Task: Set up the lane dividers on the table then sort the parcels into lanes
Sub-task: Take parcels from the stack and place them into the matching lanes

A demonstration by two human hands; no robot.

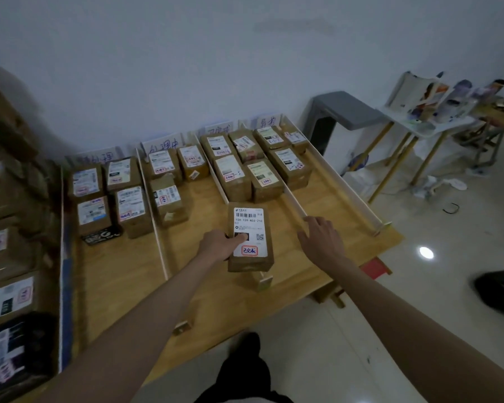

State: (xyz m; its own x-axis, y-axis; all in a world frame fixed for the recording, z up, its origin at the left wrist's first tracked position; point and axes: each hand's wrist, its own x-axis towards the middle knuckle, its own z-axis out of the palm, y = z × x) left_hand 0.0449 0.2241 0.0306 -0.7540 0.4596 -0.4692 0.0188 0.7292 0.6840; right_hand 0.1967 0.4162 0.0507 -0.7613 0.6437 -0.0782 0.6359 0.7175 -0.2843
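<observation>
My left hand (220,245) grips a brown parcel (253,257) with a white label and a red-framed sticker, thumb on top, above the near end of a white lane divider (219,186). My right hand (322,237) hovers to the right of the parcel with its fingers spread, holding nothing, close to another divider (296,205). Several white dividers split the wooden table (216,292) into lanes. Labelled brown parcels (169,196) lie in every lane toward the wall, under handwritten lane signs (163,145).
Stacked labelled boxes (9,292) stand at the left beside the table. A grey stool (344,112) and a cluttered white side table (425,123) are at the right by the wall. A black bag (501,292) lies on the tiled floor.
</observation>
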